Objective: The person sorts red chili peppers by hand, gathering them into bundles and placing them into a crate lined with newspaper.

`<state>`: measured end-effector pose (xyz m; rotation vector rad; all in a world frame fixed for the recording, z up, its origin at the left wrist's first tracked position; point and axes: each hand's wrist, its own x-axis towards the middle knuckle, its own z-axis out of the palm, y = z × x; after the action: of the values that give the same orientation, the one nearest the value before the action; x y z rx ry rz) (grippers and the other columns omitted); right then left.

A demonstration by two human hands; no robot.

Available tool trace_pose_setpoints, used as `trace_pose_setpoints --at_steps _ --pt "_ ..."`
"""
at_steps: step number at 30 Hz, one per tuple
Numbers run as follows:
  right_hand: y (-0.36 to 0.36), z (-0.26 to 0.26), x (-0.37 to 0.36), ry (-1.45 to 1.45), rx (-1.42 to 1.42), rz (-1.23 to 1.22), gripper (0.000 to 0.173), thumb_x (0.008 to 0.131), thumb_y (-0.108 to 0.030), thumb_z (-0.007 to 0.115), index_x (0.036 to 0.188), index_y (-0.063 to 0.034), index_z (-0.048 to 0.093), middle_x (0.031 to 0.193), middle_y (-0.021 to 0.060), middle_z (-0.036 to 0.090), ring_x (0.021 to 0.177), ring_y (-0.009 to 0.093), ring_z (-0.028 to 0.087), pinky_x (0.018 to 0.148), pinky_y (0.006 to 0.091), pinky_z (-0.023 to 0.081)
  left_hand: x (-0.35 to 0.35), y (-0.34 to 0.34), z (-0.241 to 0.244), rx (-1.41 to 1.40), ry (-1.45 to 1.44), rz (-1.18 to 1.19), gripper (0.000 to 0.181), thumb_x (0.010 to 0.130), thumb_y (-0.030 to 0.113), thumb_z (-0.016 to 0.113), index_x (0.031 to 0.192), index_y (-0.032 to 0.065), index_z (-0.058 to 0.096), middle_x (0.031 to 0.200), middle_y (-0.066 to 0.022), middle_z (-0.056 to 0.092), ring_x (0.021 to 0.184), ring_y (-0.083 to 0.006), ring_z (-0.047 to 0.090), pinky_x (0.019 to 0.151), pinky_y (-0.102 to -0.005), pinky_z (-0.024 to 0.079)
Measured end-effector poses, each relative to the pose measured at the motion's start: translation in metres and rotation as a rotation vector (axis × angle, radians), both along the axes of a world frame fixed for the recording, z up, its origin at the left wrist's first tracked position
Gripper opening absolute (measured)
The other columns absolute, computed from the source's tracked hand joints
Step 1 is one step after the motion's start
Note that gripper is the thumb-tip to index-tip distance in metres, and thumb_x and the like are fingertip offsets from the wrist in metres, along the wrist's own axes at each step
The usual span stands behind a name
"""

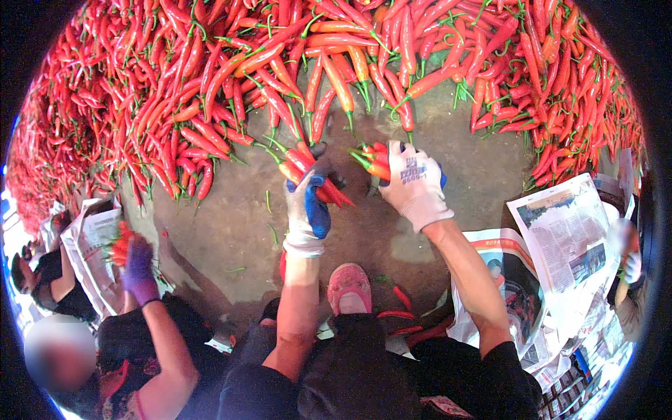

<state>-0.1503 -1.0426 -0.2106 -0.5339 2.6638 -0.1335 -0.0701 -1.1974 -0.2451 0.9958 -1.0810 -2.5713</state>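
Note:
Both my hands wear white knit work gloves with blue-coated palms. My left hand (pixel 310 202) grips a small bunch of red chili peppers (pixel 298 161), their green stems pointing up and left and red tips sticking out to the right below. My right hand (pixel 416 176) is closed around another few red and orange chilies (pixel 375 160), stems towards the left; its palm is hidden. Just beyond both hands lies the near edge of a large heap of red chili peppers (pixel 273 94) on the bare floor (pixel 236 220).
A newspaper-lined container (pixel 562 220) stands at my right, with more newspaper around it. At left, a co-worker's purple-gloved hand (pixel 139 268) holds chilies beside a newspaper-lined container (pixel 97 247). Loose chilies (pixel 401 297) lie near my pink shoe (pixel 350 286). Another person's gloved hand (pixel 632 266) shows far right.

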Motion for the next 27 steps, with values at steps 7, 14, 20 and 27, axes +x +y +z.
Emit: trace_pose_setpoints --at_steps 7,14,20,27 --pt "0.027 -0.003 0.022 0.043 -0.037 0.103 0.059 0.059 -0.028 0.076 0.107 -0.008 0.048 0.105 0.0141 0.049 0.101 0.031 0.049 0.087 0.0451 0.039 -0.015 -0.02 0.018 -0.394 -0.066 -0.082 0.032 0.075 0.007 0.067 0.104 -0.0003 0.058 0.08 -0.0048 0.062 0.069 -0.0147 0.06 0.061 -0.0292 0.05" --pt "0.085 0.001 0.013 -0.128 -0.244 0.184 0.059 0.061 -0.025 0.072 0.111 -0.0067 0.048 0.099 0.0163 0.058 0.094 0.033 0.057 0.084 0.0425 0.045 -0.055 -0.029 0.034 -2.099 0.0 -0.918 0.053 0.064 0.018 0.071 0.116 0.0231 0.058 0.099 -0.0077 0.054 0.089 -0.0248 0.057 0.077 -0.0375 0.046" --pt "0.108 -0.004 -0.015 -0.065 -0.689 -0.168 0.071 0.052 -0.028 0.078 0.111 0.0015 0.053 0.105 0.0202 0.06 0.097 0.036 0.058 0.085 0.0397 0.046 -0.095 -0.041 0.017 -2.289 0.075 -1.19 0.045 0.071 0.026 0.066 0.115 0.0205 0.059 0.102 -0.0094 0.054 0.09 -0.0258 0.057 0.076 -0.0384 0.047" --pt "0.066 -0.006 -0.109 0.263 -0.597 0.038 0.058 0.062 -0.026 0.072 0.113 -0.0044 0.052 0.115 0.0173 0.055 0.106 0.033 0.054 0.09 0.0397 0.045 -0.088 -0.019 0.039 -1.396 0.168 -0.889 0.053 0.063 0.028 0.078 0.107 0.0052 0.059 0.11 -0.0127 0.057 0.099 -0.0306 0.057 0.084 -0.034 0.047"
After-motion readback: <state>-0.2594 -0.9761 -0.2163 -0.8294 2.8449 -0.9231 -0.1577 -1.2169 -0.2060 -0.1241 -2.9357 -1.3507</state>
